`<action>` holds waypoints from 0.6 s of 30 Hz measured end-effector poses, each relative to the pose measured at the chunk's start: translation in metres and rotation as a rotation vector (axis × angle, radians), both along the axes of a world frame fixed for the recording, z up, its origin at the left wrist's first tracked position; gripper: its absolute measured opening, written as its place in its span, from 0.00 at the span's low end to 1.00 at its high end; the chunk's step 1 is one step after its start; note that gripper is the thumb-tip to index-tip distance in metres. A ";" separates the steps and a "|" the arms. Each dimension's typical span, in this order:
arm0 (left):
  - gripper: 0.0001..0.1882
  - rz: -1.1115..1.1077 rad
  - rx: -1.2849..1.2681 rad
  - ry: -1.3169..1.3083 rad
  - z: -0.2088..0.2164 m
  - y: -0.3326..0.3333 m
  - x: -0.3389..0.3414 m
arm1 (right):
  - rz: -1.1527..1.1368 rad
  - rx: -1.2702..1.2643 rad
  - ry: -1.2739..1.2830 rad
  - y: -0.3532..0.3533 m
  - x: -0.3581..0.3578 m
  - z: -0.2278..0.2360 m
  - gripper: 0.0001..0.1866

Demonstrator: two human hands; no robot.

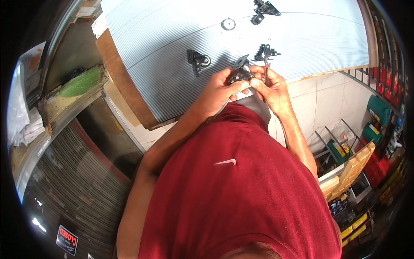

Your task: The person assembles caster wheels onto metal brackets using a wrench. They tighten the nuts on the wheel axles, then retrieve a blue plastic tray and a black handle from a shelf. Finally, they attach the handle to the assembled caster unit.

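Near the table's front edge, my left hand [217, 90] is closed round a black caster bracket [241, 74], thumb in front. My right hand [275, 91] pinches the bracket's right side with thumb and fingers. A thin shiny metal piece [266, 72] stands up beside the right fingers; whether they grip it I cannot tell. Just beyond that hand lies another black caster bracket [266, 52]. Left of my hands rests a black caster with a pale wheel [199, 59]. Farther back are a loose pale wheel [228, 23] and more black caster parts [266, 8].
The ribbed light-blue tabletop [155, 64] has a brown wooden edge [125, 80] on its left. A rolled shutter [86, 172] stands at lower left. On the right are a dark metal rack [375, 84], green containers [378, 110] and a yellowish wooden board [349, 172].
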State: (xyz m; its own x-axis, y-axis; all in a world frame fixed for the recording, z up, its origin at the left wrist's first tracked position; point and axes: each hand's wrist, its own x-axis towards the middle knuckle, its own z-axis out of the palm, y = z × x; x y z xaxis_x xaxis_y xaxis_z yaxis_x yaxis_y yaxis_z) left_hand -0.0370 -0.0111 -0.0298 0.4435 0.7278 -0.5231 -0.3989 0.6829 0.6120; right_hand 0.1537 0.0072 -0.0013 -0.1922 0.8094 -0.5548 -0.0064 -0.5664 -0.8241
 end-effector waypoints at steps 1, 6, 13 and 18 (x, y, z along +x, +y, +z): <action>0.12 0.021 0.019 0.003 -0.003 -0.003 0.001 | 0.026 -0.005 0.001 0.001 0.000 0.001 0.18; 0.13 0.127 -0.131 -0.041 0.004 -0.005 0.002 | 0.094 -0.039 0.026 0.004 -0.002 0.001 0.18; 0.12 0.130 -0.008 -0.092 -0.001 -0.014 -0.006 | 0.088 0.072 0.092 -0.009 -0.008 -0.002 0.14; 0.14 0.082 -0.063 0.066 -0.005 -0.008 -0.006 | 0.210 0.192 -0.074 -0.003 -0.014 -0.006 0.11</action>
